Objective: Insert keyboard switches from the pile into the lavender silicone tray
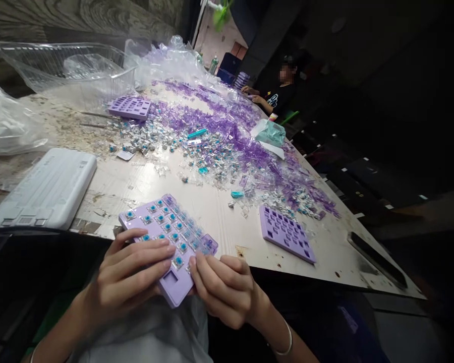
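Purple plastic forms the keypad frame (177,296), set with blue-centred switches (173,217) and held tilted at the near edge of the table (234,232). The left hand (134,269) grips its left side, fingers loosely extended on top; the right hand (227,290) curls at its right edge (whether it pinches a small part, I cannot tell). Right lies a second frame (287,234); left, a white case (47,186); farther, heaped purple pieces (249,156); at the far side, a person (280,96).
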Demonstrator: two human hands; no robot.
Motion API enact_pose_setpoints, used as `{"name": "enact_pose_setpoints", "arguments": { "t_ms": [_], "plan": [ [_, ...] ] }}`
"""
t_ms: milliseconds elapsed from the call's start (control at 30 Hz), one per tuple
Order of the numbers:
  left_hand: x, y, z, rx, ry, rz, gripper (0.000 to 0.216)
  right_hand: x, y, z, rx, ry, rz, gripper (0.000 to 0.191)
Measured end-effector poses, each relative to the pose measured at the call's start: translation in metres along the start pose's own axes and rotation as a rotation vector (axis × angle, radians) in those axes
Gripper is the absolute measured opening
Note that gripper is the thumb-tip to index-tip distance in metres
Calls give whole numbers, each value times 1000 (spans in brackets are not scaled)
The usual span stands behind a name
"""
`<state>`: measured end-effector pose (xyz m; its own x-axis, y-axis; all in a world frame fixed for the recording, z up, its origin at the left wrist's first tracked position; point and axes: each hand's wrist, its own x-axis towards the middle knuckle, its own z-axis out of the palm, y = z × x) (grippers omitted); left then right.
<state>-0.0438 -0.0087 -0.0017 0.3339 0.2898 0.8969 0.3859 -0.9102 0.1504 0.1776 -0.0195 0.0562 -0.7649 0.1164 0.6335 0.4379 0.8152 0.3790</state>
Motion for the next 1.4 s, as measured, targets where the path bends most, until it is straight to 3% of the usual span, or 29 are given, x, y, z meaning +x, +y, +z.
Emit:
{"name": "enact_pose_setpoints", "arguments": {
  "t_ms": [167,367,500,567,633,800,967,1200,1400],
  "plan": [
    [-7,-1,-2,46,-51,48,14,-9,-7,13,26,34,80,24],
    [-21,8,0,132,-131,-75,19,-25,-8,9,102,-62,248,20],
    [-14,12,12,182,-115,-165,32,-43,21,-10,84,-81,606,37],
    [-5,17,19,220,-93,-221,35,-50,42,-13,7,-126,810,34],
    [7,23,24,241,-112,-239,36,-54,60,-10,-37,-208,913,29],
    [29,32,30,264,-179,-177,36,-51,73,19,-15,-372,919,31],
    [28,28,30,246,-234,-202,31,-46,63,34,-31,-410,952,27],
    [27,28,31,302,-245,-176,30,-42,60,26,75,-349,940,11],
    [18,34,29,303,-321,-211,42,-47,58,24,134,-201,1045,11]
  ]
}}
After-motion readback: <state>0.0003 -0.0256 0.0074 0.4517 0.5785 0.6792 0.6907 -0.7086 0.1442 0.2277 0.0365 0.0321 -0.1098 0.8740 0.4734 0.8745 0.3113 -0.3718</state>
